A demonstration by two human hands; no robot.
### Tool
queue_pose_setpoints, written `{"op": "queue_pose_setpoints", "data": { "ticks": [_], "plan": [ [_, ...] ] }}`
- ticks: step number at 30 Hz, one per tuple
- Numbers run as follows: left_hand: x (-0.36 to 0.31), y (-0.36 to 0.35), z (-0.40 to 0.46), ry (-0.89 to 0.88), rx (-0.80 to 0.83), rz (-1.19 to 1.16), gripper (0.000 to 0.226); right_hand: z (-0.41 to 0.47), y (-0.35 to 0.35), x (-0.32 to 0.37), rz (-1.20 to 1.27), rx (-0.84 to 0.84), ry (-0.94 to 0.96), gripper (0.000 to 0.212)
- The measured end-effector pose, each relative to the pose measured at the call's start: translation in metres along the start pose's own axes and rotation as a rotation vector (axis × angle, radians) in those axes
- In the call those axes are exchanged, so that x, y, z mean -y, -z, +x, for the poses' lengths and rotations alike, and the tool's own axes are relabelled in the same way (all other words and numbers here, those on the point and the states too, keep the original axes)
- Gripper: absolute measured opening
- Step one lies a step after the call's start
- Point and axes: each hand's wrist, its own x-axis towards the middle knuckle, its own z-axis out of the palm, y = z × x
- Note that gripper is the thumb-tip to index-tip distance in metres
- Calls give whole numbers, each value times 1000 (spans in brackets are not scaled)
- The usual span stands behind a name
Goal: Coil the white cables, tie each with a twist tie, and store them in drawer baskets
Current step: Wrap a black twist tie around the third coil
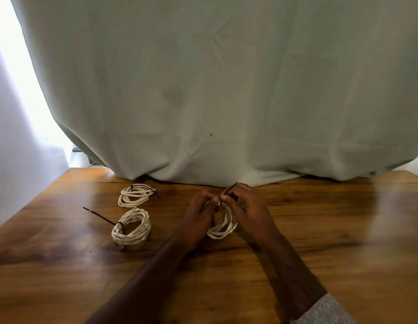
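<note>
Nearest my view, two bare forearms reach out over the wooden table [320, 230], the right one ending in a grey sleeve cuff [325, 309] at the bottom edge. I count three white cable coils in all and three dark ties. The third coil [223, 228] is the one in hand, standing between both palms near the table's middle, its lower loops showing below the wrists and seemingly resting on the wood. My left hand [201, 211] has its fingers curled round the top of that coil, and my right hand [240, 202] pinches the dark tie [230, 189] with thumb and fingertips closed tight on it, its free end poking up and away past the knuckles. To the left, well apart from the hands, lies the nearer tied coil [131, 228], tilted up on its edge, with a long tie tail [98, 215] sticking out to the left. Just beyond it, lying flat, is the farther tied coil [136, 195], its black tie [145, 188] crossing the top. Behind everything, a pale green cloth [226, 90] hangs down onto the table's far edge, with bright light [23, 78] at the far left.
</note>
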Motion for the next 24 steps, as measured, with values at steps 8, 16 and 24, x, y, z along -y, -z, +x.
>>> {"op": "queue_pose_setpoints", "data": {
  "ticks": [8,16,24],
  "plan": [
    [1,0,3,155,-102,-206,16,0,-10,2,-108,80,95,20],
    [-2,0,3,-140,13,166,15,-3,-2,5,30,-53,-71,15],
    [0,-2,5,-317,71,286,11,-1,0,7,110,-154,-181,19]
  ]
}}
